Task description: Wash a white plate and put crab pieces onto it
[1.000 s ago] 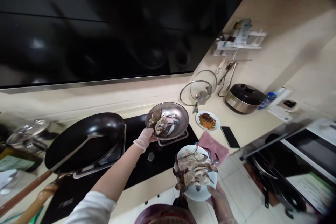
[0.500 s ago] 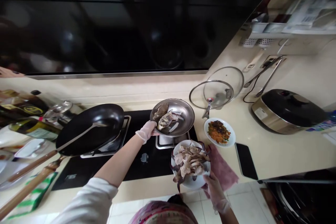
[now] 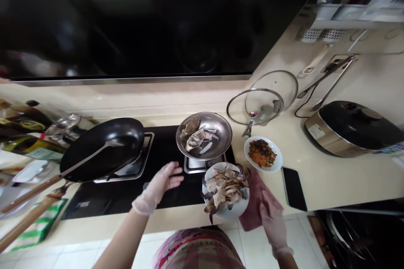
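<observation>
Well left of the fingers of the left hand [image 3: 156,188], a black wok [image 3: 126,128] with a long-handled spatula [image 3: 86,159] lying in it. Over the black hob [image 3: 166,145], left fingers loosely spread and gripping nothing, in a thin clear glove. Beyond them and to the right, a steel pan [image 3: 222,138] with crab shells [image 3: 197,138]. Between the left and right fingers, a white bowl [image 3: 233,213] heaped with crab pieces [image 3: 224,187], dark claws poking past the rim. Beyond the right fingers, glass lids [image 3: 265,107] and a small plate [image 3: 279,157] of orange chopped food [image 3: 261,153]. Under the fingers of the gloved right hand [image 3: 274,220], outstretched and unclenched, a dusky pink cloth [image 3: 251,218]; contact impossible to tell. Just right of them, a phone [image 3: 294,189] on the table [image 3: 322,176]; farther right, an electric cooker [image 3: 331,136].
</observation>
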A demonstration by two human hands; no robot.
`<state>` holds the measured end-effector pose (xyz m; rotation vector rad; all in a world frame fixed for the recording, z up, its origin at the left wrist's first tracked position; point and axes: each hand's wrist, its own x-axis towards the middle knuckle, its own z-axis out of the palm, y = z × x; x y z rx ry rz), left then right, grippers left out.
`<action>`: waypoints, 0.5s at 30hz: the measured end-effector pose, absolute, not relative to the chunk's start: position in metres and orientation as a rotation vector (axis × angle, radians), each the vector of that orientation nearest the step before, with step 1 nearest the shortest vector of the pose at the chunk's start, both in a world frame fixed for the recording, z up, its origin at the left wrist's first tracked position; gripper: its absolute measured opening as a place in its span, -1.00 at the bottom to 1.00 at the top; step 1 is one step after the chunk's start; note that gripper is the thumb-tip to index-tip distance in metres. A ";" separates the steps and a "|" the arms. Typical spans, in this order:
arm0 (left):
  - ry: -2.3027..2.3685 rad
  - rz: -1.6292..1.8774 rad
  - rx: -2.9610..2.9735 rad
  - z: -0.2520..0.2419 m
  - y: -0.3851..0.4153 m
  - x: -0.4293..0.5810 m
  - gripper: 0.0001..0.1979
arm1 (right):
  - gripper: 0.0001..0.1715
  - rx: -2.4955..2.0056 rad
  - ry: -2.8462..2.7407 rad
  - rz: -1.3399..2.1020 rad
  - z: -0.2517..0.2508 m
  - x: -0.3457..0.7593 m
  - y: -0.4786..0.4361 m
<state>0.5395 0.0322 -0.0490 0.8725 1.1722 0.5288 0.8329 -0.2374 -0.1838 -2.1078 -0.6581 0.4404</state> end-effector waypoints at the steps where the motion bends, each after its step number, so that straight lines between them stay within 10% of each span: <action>1: 1.184 0.463 0.878 -0.064 0.015 0.534 -0.53 | -0.33 -2.260 -0.815 0.332 -0.187 0.836 -0.235; 15: 1.144 0.374 0.741 -0.150 -0.075 0.614 -0.46 | -0.33 -2.672 -1.143 0.092 -0.233 0.829 -0.214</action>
